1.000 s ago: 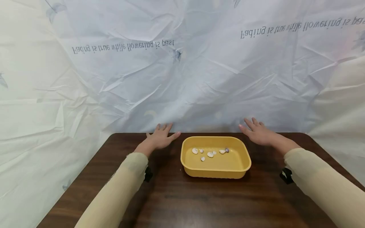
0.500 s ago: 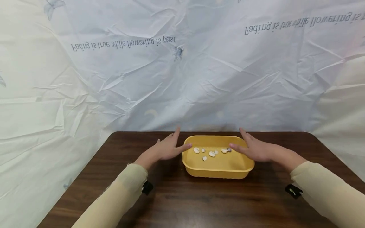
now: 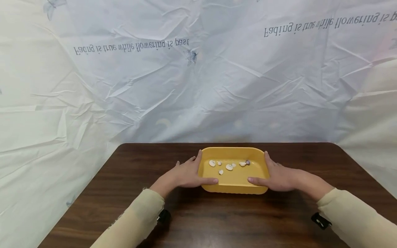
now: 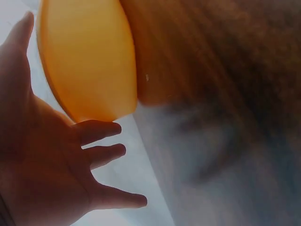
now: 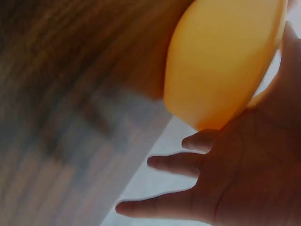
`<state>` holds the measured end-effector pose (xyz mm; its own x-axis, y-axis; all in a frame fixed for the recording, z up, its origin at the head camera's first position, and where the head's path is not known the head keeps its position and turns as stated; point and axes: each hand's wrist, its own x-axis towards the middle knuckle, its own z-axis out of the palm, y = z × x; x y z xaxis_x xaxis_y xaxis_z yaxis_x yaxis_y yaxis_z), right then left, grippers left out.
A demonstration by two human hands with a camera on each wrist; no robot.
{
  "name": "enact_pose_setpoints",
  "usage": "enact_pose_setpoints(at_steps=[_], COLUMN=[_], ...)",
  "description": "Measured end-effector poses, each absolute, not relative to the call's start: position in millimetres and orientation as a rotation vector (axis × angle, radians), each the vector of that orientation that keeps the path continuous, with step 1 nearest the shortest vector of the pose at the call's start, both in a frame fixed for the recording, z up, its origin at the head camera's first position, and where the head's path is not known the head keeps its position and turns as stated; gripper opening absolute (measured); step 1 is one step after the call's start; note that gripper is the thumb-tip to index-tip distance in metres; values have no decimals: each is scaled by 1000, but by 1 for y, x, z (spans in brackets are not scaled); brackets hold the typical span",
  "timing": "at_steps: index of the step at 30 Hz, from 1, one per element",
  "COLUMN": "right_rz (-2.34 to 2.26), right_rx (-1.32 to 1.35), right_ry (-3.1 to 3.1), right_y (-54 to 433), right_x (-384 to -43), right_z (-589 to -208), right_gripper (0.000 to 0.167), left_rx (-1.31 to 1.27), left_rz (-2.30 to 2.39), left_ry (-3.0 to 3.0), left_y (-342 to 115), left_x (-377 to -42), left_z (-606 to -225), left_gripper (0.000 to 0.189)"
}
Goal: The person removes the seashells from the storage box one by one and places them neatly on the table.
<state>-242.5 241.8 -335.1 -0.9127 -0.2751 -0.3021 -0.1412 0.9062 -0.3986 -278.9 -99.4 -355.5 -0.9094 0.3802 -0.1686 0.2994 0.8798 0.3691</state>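
A yellow plastic basin sits on the table, holding several small whitish pieces that look like shells and a purplish one. At its left end is my left hand, the thumb over the near rim and the index finger along the side. My right hand mirrors it at the right end. In the left wrist view, the left hand's fingers are spread and straight beside the basin wall. Likewise, the right wrist view has straight, spread fingers next to the wall.
The dark wooden table has rounded far corners. A pale, wrinkled printed sheet hangs behind it and along both sides. Black wrist devices show below the cuffs, such as the right one.
Both hands have come down and inward from behind and beside the basin, and now touch its two ends. The basin and the pieces inside stay in place.
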Motion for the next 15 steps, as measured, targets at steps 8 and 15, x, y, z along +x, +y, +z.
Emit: enact_pose_setpoints(at_steps=[8, 15], right_rz=[-525, -539], right_rx=[-251, -202], right_ry=[2640, 2655], right_y=[242, 237], right_x=[-250, -251], right_z=[-337, -338], right_gripper=[141, 141], left_rx=[513, 490], left_rz=[758, 802], left_ry=[2657, 2618], left_y=[-103, -107], left_x=[-283, -288], left_z=[-364, -365], left_gripper=[138, 139])
